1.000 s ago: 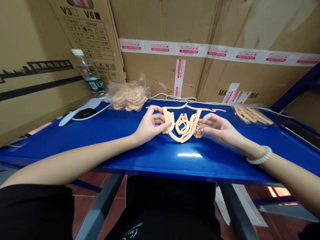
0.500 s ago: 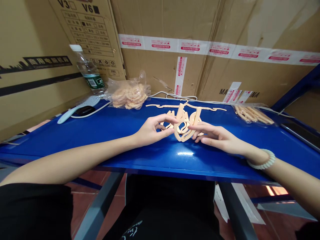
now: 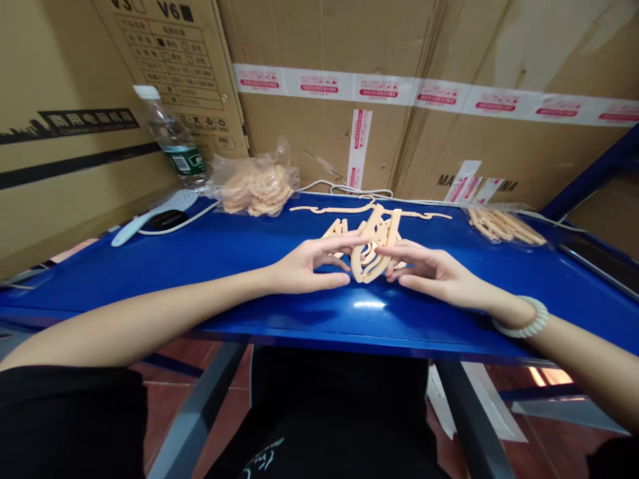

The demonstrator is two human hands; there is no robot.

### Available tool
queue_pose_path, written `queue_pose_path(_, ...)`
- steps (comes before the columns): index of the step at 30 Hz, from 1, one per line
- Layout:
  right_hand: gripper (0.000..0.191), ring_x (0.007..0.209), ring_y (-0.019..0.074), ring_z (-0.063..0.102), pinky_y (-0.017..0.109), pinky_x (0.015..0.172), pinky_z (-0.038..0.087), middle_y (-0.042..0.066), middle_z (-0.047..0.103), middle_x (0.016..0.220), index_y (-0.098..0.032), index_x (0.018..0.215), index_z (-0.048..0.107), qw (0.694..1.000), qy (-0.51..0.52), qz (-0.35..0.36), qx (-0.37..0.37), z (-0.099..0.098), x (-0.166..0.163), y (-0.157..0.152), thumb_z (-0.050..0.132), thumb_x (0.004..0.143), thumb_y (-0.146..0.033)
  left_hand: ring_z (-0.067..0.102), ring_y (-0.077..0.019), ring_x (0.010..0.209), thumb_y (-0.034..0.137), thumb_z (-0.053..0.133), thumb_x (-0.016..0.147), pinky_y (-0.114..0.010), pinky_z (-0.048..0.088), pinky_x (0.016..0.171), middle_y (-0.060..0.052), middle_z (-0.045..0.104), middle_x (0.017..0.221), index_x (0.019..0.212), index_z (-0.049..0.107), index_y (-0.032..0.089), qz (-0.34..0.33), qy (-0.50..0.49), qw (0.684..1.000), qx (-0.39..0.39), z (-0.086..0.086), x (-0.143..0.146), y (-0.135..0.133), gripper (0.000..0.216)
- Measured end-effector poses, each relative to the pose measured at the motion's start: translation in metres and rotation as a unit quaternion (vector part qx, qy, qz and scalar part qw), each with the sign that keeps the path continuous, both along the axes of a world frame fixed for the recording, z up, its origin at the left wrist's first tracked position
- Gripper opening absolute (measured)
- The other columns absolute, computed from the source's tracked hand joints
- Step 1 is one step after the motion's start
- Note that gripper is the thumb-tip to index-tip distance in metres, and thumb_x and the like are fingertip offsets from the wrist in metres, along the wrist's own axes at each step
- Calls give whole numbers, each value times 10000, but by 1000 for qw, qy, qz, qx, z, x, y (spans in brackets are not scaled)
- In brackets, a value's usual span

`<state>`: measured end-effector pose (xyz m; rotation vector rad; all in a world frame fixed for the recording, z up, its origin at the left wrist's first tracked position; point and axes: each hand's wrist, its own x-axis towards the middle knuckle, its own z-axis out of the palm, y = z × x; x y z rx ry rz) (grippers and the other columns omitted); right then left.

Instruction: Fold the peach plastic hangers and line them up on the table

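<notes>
A light-orange plastic folding hanger (image 3: pixel 360 266) stands tilted on the blue table, its two arms pointing up and close together. My left hand (image 3: pixel 309 265) lies at its left side, index finger stretched across the left arm and thumb held apart. On the other side, my right hand (image 3: pixel 432 271) has its fingers around the hanger's right arm, partly hidden behind it. More folded hangers (image 3: pixel 337 229) lie just behind, partly covered by my fingers. An unfolded hanger (image 3: pixel 324 210) with its hook lies farther back.
A clear bag of folded hangers (image 3: pixel 259 189) and a water bottle (image 3: pixel 182 150) stand back left, near a light-blue hairbrush (image 3: pixel 150 216) and a black oval object (image 3: pixel 168 220). Another bag (image 3: pixel 506 225) and a dark phone-like slab (image 3: pixel 602 265) lie right. Cardboard (image 3: pixel 319 140) walls the back.
The hanger's left arm has swung right, closer to the right arm. My left index finger has moved right with it, and the left thumb has come away from the hanger.
</notes>
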<state>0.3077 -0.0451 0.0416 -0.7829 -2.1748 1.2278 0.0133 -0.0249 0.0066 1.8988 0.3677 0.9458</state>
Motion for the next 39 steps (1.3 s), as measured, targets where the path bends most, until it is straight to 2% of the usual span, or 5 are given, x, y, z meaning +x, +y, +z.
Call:
queue_pose_path(6, 507, 1221, 268, 630, 471, 1081, 527, 44, 414, 1604, -359, 1471, 554, 1000, 9, 16, 5, -4, 3, 3, 697, 985, -362, 626, -331, 1274, 238, 777, 876, -480, 561, 1042, -168, 572, 1484, 1498, 539, 262, -1, -13, 998, -55, -4, -2, 7, 667)
queue_pose_path(20, 500, 1118, 250, 674, 435, 1033, 531, 92, 662, 1338, -266, 1410, 633, 997, 23, 33, -65, 1, 6, 7, 765, 932, -331, 401, -338, 1495, 212, 693, 911, -521, 456, 1173, -136, 405, 1622, 1474, 508, 255, -33, 83, 992, 93, 0, -2, -1, 593)
queue_pose_path(29, 378, 624, 150, 559, 299, 572, 513, 60, 686, 801, -168, 986, 796, 962, 104, -244, -66, 16, 35, 36, 884, 724, -426, 395, -336, 1490, 250, 694, 899, -525, 472, 1135, -159, 437, 1567, 1290, 573, 238, 36, 76, 987, 137, 2, -7, -1, 410)
queue_pose_path(34, 440, 542, 138, 443, 264, 446, 333, 24, 534, 626, -163, 794, 723, 948, -83, -302, -54, 15, 62, 56, 846, 714, -577, 491, -320, 1405, 220, 668, 898, -497, 503, 1088, -160, 492, 1517, 1289, 578, 229, 61, 101, 974, 194, 4, -7, 0, 401)
queue_pose_path(39, 627, 819, 271, 616, 364, 679, 494, 81, 683, 925, -212, 1067, 740, 940, -280, -191, 43, 17, 63, 54, 696, 769, -762, 521, -322, 1356, 265, 601, 956, -532, 403, 1168, -179, 578, 1416, 1289, 596, 177, 77, 213, 919, 324, 3, -7, -1, 344)
